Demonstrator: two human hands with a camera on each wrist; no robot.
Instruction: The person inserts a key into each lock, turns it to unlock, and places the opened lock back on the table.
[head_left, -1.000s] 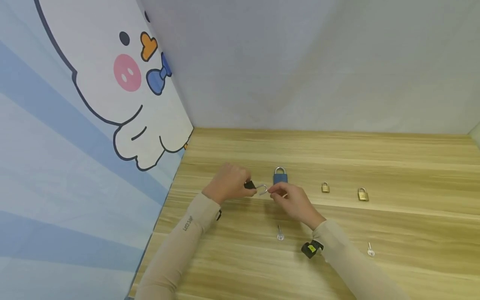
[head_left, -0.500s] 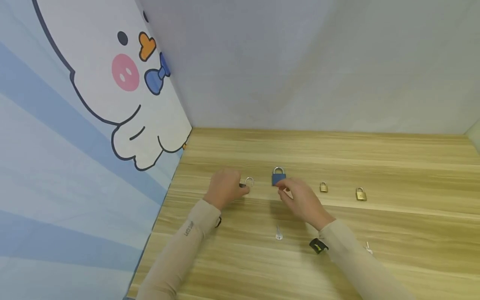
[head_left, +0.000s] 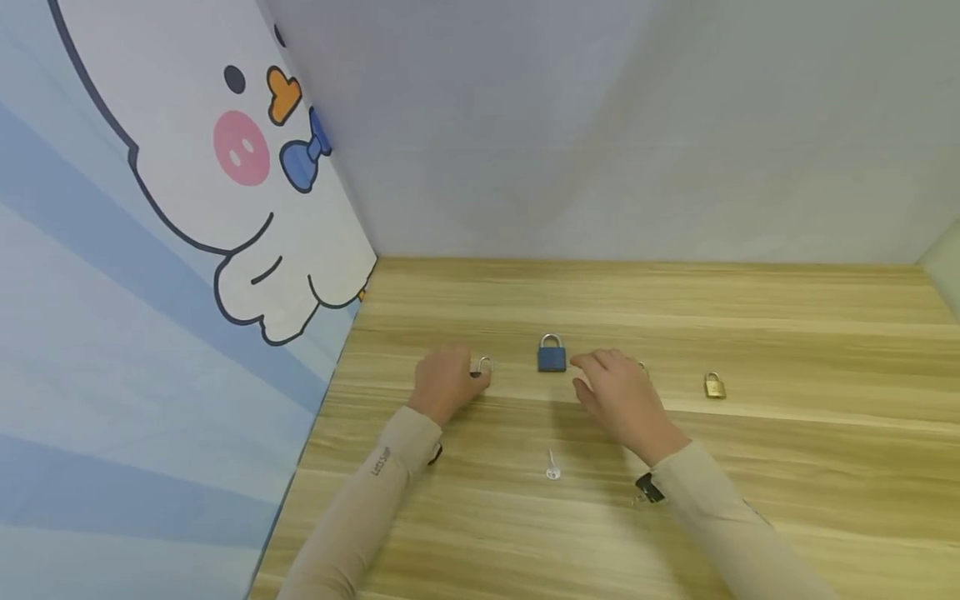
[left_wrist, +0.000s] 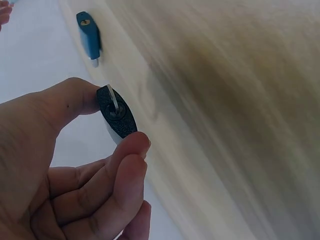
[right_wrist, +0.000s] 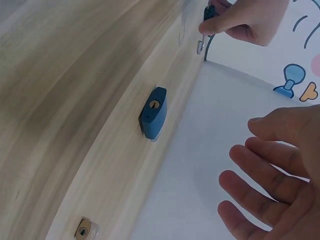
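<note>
My left hand (head_left: 447, 383) pinches a black padlock (left_wrist: 125, 123) between thumb and fingers, on the left of the table. A key (left_wrist: 113, 98) sticks out of its keyhole in the left wrist view, and its silver shackle (head_left: 486, 362) points away from me. To the right lies a blue padlock (head_left: 552, 359) with its shackle down. My right hand (head_left: 618, 400) hovers just right of it, fingers spread and relaxed, holding nothing. Behind that hand a small brass padlock (right_wrist: 83, 230) is mostly hidden in the head view. Another brass padlock (head_left: 714, 387) lies farther right.
A key (head_left: 553, 473) lies on the wooden table (head_left: 465, 533), nearer to me than the blue padlock. A second key (head_left: 640, 500) is partly covered by the right wrist camera (head_left: 650, 488). A grey wall stands behind, and a cartoon-printed panel (head_left: 225, 167) borders the left.
My left hand has carried the black padlock left and down toward the table. My right hand has drawn away from its shackle to the right, past the blue padlock.
</note>
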